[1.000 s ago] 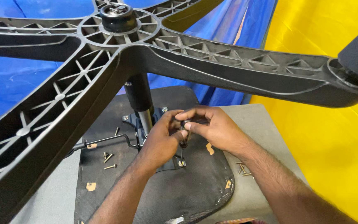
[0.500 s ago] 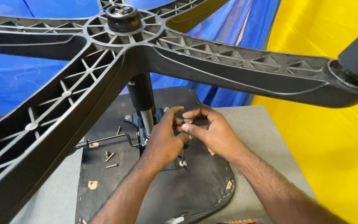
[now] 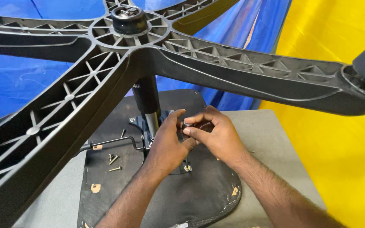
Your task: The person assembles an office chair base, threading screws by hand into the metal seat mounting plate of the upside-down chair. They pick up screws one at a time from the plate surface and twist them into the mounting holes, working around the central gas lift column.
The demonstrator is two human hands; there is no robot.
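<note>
An office chair lies upside down, its black seat underside (image 3: pixel 119 194) flat on a grey table (image 3: pixel 271 143). The gas cylinder (image 3: pixel 148 101) rises to the black five-arm star base (image 3: pixel 216 63) overhead. Both my hands meet just right of the cylinder, above the metal mechanism plate (image 3: pixel 138 122). My left hand (image 3: pixel 167 145) and my right hand (image 3: pixel 216 135) pinch a small dark round part (image 3: pixel 187 126) between their fingertips. A screw (image 3: pixel 186 167) sits in the plate below my hands.
Loose screws (image 3: pixel 114 160) lie on the seat underside to the left of the cylinder, beside a bent lever rod (image 3: pixel 115 141). A blue sheet (image 3: pixel 17 84) hangs behind, a yellow one (image 3: pixel 339 139) to the right. One base arm (image 3: pixel 34 143) crosses the left foreground.
My hands have risen from the screw in the plate and moved closer to the cylinder. The thin shaft that reached down to the screw is no longer seen.
</note>
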